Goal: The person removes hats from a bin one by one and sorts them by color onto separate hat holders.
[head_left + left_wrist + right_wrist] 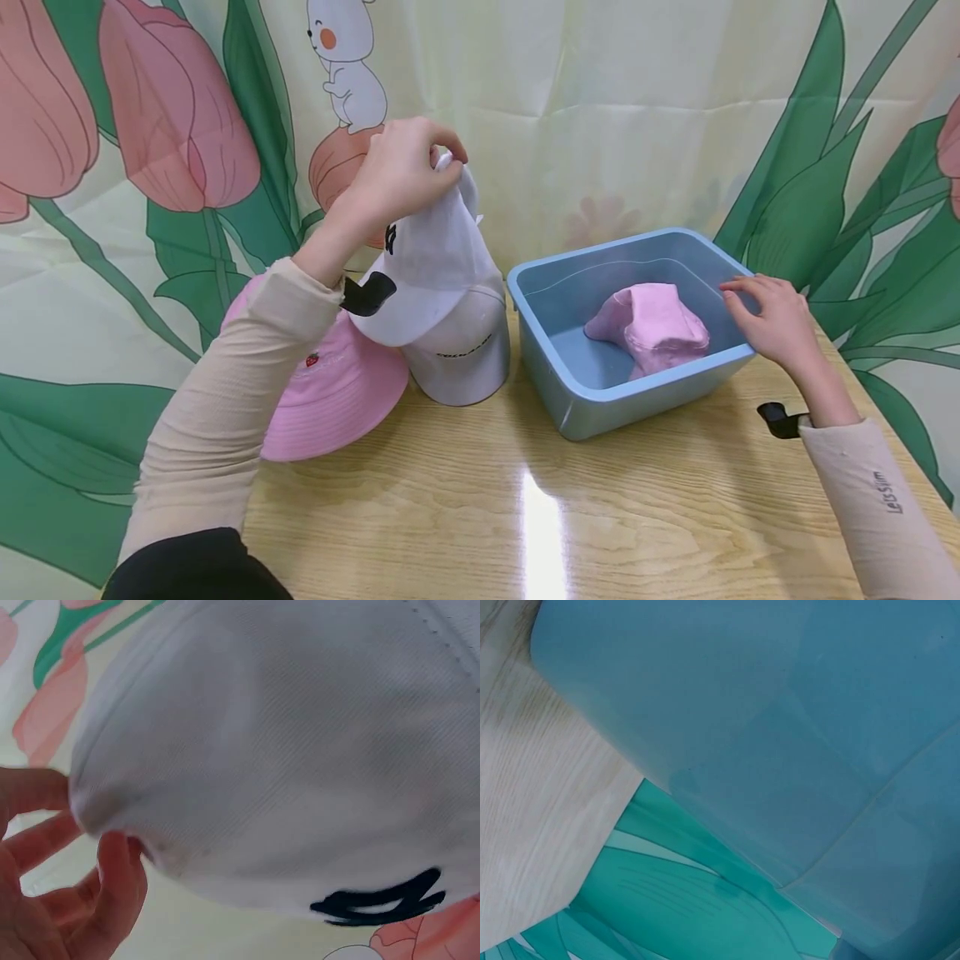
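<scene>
My left hand pinches the top of a white baseball cap between thumb and fingers. In the left wrist view the cap's fabric bunches at the fingertips, and a black mark shows on it. This cap overlaps another pale cap with small dark lettering, which stands on the table. A pink bucket hat with a small strawberry lies to their left, partly behind my forearm. My right hand rests at the right rim of a blue plastic bin, its fingers loosely bent. Inside lies a folded pink hat.
The wooden table carries the hats and the bin. Behind it hangs a curtain printed with tulips and a white animal, close to the caps and the bin. Black straps stick out at both wrists.
</scene>
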A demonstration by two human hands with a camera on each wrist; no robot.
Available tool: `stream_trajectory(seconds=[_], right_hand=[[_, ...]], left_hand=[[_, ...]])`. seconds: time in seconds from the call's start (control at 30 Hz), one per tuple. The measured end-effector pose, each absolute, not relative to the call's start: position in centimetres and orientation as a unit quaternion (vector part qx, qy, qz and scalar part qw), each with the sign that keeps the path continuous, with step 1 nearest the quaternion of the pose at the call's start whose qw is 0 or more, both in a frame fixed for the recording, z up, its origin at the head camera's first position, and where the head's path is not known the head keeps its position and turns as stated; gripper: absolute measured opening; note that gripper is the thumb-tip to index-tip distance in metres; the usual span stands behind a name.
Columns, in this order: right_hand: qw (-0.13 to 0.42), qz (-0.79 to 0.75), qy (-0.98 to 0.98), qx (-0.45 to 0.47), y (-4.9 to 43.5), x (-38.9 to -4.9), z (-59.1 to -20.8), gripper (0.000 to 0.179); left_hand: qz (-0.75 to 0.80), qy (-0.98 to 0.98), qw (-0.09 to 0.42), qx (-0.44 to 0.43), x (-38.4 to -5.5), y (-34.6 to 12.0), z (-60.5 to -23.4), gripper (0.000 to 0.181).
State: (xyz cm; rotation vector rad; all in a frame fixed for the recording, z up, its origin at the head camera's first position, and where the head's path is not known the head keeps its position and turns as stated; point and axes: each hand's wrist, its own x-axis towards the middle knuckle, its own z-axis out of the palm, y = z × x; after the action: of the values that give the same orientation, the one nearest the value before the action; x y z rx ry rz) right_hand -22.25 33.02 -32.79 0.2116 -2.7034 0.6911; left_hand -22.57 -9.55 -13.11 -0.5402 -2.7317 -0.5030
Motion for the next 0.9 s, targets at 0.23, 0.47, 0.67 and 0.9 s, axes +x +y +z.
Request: stream_trajectory(seconds=[0.23, 0.47, 0.67, 0.9], right_hand=[[0.173, 0.244, -0.951, 0.076, 33.0, -22.4, -32.9, 0.038], [0.166, 0.246, -0.952, 0.072, 33.0, -22.1, -32.8, 0.039], [0.163, 0.245, -0.953, 0.068, 33.0, -22.1, -32.9, 0.040], [0.164, 0.241, -0.954, 0.065, 32.9, -22.0, -32.8, 0.039]], left_hand=[[-0.153, -0.944, 0.059, -0.286, -22.3, -11.1, -12.4, 0.034], [-0.134, -0.939, 0.046, -0.314, -23.0, -12.0, -12.8, 0.030], [-0.137, -0.926, 0.035, -0.351, -24.3, -12.2, -13.6, 0.024], [-0.167, -0.926, 0.038, -0.336, -25.1, -12.1, -13.8, 0.022]])
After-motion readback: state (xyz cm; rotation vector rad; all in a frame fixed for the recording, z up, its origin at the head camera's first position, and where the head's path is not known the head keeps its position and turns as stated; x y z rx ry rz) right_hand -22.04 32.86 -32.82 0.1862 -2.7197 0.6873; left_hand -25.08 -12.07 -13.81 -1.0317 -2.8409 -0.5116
